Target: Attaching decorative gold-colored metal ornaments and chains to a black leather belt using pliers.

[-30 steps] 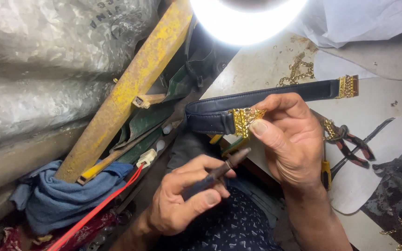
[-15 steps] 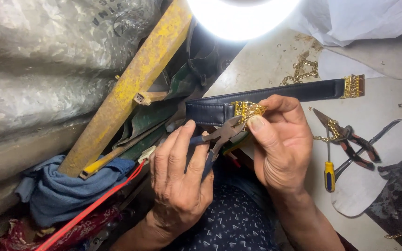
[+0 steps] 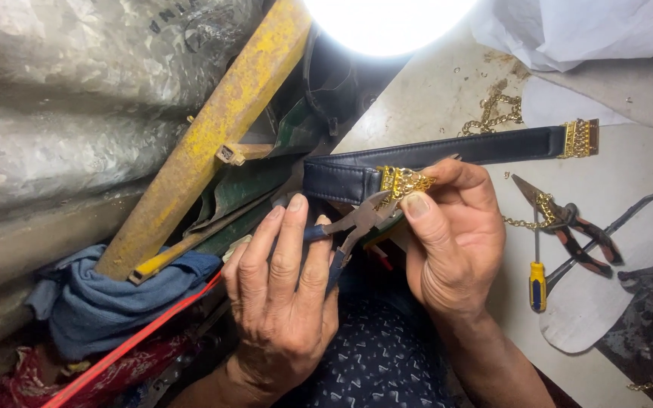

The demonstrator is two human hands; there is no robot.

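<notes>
My right hand (image 3: 456, 230) pinches a gold chain ornament (image 3: 402, 181) fixed on a dark navy strap (image 3: 447, 153), which runs across the pale work surface to a gold clasp end (image 3: 580, 138). My left hand (image 3: 285, 291) grips blue-handled pliers (image 3: 353, 227), whose jaws point up at the gold ornament and touch it just beside my right thumb.
Scissors (image 3: 564, 219) with a bit of gold chain, a yellow-handled screwdriver (image 3: 537, 281) and a pale sole-shaped piece (image 3: 614, 287) lie to the right. Loose gold chain (image 3: 493, 113) lies near a bright ring lamp (image 3: 391, 23). A yellow beam (image 3: 213, 143), blue cloth (image 3: 107, 302) and foil-like sheeting fill the left.
My left hand swapped its pencil-like hold on a dark tool for a fist grip on the pliers and rose until the jaws met the gold ornament. The right hand kept holding the strap.
</notes>
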